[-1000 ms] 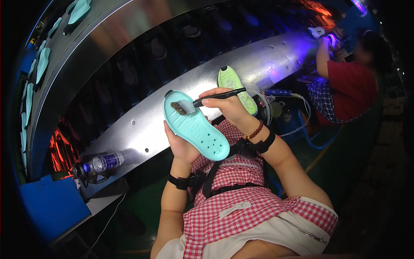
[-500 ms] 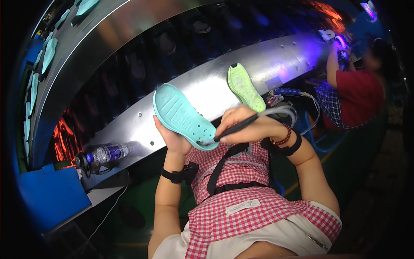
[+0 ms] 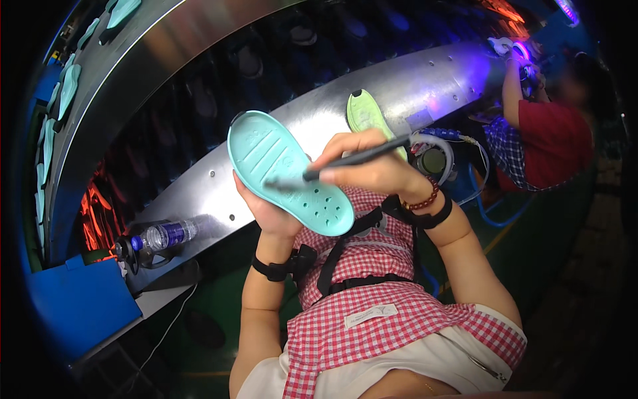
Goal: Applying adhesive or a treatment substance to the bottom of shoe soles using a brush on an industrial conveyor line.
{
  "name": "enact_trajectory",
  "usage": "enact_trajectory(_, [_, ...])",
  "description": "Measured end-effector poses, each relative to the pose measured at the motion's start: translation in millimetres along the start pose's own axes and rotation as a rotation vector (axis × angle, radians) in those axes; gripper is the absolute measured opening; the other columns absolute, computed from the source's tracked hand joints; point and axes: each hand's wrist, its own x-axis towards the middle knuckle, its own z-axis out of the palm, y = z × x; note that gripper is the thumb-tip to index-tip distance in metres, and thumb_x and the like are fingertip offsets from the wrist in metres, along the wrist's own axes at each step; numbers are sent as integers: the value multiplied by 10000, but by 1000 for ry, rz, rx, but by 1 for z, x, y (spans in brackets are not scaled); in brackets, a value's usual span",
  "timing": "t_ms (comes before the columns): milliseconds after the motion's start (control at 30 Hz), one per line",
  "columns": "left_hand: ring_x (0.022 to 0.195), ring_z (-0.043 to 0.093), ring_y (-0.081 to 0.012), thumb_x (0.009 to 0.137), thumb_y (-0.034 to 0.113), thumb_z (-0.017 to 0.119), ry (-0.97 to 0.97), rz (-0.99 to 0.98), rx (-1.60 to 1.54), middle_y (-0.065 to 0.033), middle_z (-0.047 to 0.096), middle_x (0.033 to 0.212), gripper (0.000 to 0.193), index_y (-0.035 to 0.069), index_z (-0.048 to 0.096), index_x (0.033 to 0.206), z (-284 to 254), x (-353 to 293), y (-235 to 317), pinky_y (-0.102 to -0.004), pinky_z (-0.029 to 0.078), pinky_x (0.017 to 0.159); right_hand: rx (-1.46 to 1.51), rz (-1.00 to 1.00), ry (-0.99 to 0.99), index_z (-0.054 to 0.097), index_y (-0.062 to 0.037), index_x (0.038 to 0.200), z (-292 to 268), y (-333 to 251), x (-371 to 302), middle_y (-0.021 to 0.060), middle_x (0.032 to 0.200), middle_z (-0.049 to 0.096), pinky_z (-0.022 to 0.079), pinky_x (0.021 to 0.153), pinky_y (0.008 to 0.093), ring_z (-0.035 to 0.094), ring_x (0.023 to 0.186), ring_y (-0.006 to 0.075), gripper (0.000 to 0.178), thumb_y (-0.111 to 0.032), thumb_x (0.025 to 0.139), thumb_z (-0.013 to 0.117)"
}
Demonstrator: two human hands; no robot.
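My left hand [image 3: 271,214] is closed around the edge of a turquoise shoe sole [image 3: 266,149], holding it up over the metal bench. The sole has raised ribs at its wide far end and small holes at the end nearest me. In my right hand [image 3: 372,163] is a black-handled brush [image 3: 359,155], its grey tip blurred over the middle of the sole. A pale hose seems to lead off behind the handle. Just beyond my right hand, a light green shoe sole [image 3: 364,114] with a black tip rests on the bench, its near part hidden by the hand.
The metal bench [image 3: 199,193] curves across in front of me, with a dark conveyor behind it. At left lie a plastic bottle [image 3: 166,235] and a blue box [image 3: 83,299]. A round container [image 3: 432,160] stands at right. A co-worker in red [image 3: 555,143] sits beyond.
My right hand has moved up and left, carrying the brush tip from the holed end to the middle of the turquoise sole. The sole has shifted and turned slightly in my left hand.
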Motion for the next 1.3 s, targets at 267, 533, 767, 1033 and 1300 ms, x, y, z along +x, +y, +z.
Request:
enact_trajectory(267, [782,578,-290,805,699,120,115,387,374,-167,579,918,822,50,470,1169,-5,11,13,-409,486,712,-102,-146,-22,673,-30,915,-3,4,-5,104,857,637,473,716,260,599,777,178,208,-20,707,684])
enact_trajectory(533, [745,564,-268,786,717,126,48,505,383,-172,555,880,831,76,445,1210,16,7,26,-400,479,678,-118,-191,23,666,-17,906,-7,2,-12,93,906,659,480,777,291,604,842,198,225,5,684,698])
enact_trajectory(767, [915,544,-328,777,736,249,-303,412,463,-211,526,1118,825,111,415,1289,7,4,45,-444,427,842,280,-111,-112,649,2,925,-3,11,-13,105,929,653,488,761,245,607,835,148,203,-1,724,674])
enact_trajectory(1033, [1059,499,-379,890,524,316,-195,8,186,-230,467,1215,641,65,319,1339,-11,-8,14,-497,451,848,293,-10,35,624,6,952,24,5,-22,106,918,654,493,732,232,606,822,114,182,-28,774,646])
enact_trajectory(1300, [959,588,-301,906,399,370,-160,-33,577,-186,550,1124,524,-2,420,1241,-1,-8,36,-415,493,828,17,-51,-124,644,12,920,6,-11,-17,132,876,662,496,720,261,634,805,174,195,-7,727,665])
